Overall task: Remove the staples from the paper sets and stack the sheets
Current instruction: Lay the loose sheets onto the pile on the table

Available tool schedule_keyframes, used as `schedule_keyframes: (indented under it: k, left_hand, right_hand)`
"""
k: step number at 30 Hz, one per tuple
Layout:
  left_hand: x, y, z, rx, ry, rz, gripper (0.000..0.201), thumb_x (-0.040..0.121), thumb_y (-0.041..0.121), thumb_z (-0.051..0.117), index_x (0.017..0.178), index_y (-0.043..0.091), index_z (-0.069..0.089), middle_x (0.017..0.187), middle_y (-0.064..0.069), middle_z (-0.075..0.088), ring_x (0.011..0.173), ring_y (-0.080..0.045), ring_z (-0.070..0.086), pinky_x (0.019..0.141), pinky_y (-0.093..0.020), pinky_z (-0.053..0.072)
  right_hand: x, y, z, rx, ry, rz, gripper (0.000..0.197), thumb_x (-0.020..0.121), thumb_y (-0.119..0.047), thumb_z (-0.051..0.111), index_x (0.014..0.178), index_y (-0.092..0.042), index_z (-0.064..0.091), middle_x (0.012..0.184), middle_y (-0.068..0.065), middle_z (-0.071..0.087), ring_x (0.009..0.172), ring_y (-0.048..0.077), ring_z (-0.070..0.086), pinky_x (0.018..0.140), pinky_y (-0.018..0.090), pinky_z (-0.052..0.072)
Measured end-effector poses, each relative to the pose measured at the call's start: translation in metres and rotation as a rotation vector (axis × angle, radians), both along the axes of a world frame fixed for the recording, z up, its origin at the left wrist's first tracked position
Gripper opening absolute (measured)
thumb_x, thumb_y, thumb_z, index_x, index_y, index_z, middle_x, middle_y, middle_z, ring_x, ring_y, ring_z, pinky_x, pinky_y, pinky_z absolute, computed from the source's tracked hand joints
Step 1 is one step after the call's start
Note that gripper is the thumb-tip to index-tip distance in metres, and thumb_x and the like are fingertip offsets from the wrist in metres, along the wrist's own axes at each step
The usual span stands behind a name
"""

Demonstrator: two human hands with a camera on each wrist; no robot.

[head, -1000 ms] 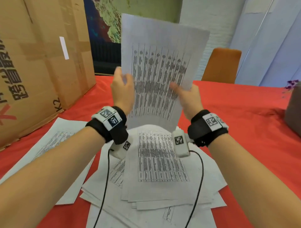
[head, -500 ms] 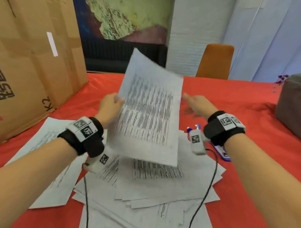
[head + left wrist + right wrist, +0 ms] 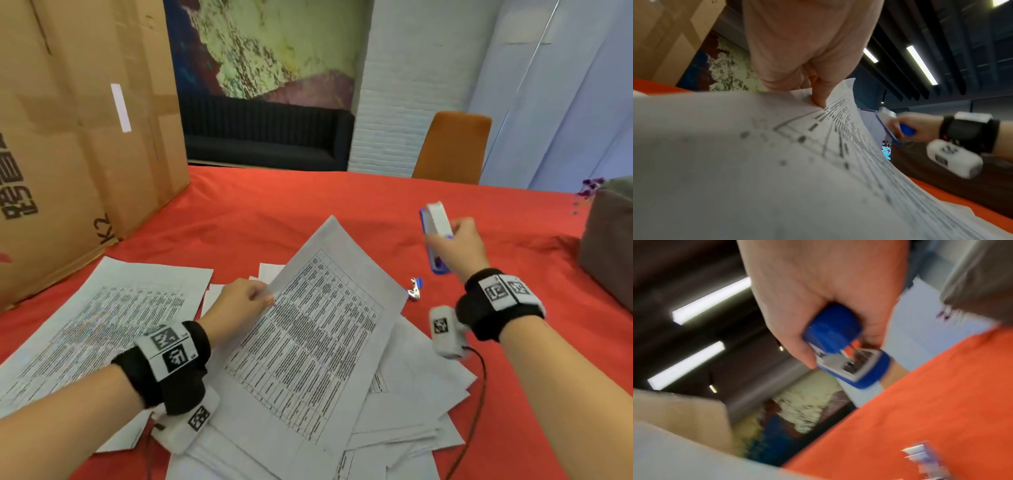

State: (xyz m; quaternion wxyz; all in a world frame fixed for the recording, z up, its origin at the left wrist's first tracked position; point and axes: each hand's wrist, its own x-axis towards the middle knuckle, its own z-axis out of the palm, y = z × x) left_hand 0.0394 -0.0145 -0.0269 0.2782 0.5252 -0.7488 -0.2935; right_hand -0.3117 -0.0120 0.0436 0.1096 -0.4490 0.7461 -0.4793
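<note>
While a printed paper set (image 3: 308,339) is pinched at its upper left edge by the left hand (image 3: 236,305), thumb on top and the other fingers hidden beneath, its far corner is raised off the loose pile of sheets (image 3: 411,404) spread on the red tablecloth (image 3: 308,212). From the left wrist view the thumb (image 3: 820,95) is seen pressed onto the page, though the print there is blurred and cannot be read. A blue and white stapler-like tool (image 3: 435,236) is gripped by the right hand (image 3: 459,250), held above the cloth well to the right of the set; its fingers are curled round the body, and in the right wrist view the metal mouth (image 3: 855,368) is smeared by motion. A small blue and silver object (image 3: 415,289) lies on the cloth just beside the pile's right edge; what it is cannot be made out. A second stack of pages (image 3: 102,318) lies at left, partly covered by the forearm. A cardboard box (image 3: 68,137) is cut off by the frame's left edge.
</note>
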Motion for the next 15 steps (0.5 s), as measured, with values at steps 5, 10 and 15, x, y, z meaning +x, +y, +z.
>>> schedule_keyframes:
  k: [5,10,15]
  left_hand:
    - [-0.008,0.004,0.005,-0.055,0.014,-0.03,0.036,0.097,0.021,0.05,0.062,0.014,0.042,0.057,0.005,0.035,0.049,-0.008,0.029,0.047,-0.019,0.022]
    - [-0.007,0.007,0.011,-0.043,0.019,-0.025,0.038,0.097,0.021,0.05,0.06,0.018,0.045,0.057,0.007,0.038,0.049,-0.006,0.033,0.046,-0.016,0.024]
    - [-0.01,0.007,0.011,-0.061,0.007,-0.046,0.034,0.097,0.022,0.05,0.064,0.013,0.045,0.06,0.003,0.037,0.053,-0.009,0.031,0.047,-0.017,0.022]
  right_hand:
    - [0.081,-0.028,0.02,-0.432,-0.41,0.211,0.031,0.072,-0.022,0.069,0.099,-0.014,0.056,0.086,0.002,0.058,0.076,0.017,0.055,0.073,0.034,0.047]
    - [0.125,-0.035,0.005,-0.476,-0.412,0.331,0.014,0.084,-0.019,0.064,0.089,-0.026,0.054,0.088,-0.001,0.059,0.079,0.013,0.056,0.076,0.032,0.049]
    - [0.141,-0.051,0.013,-0.468,-0.434,0.323,0.014,0.08,-0.036,0.062,0.082,-0.022,0.057,0.077,-0.004,0.058,0.071,0.013,0.055,0.07,0.032,0.048]
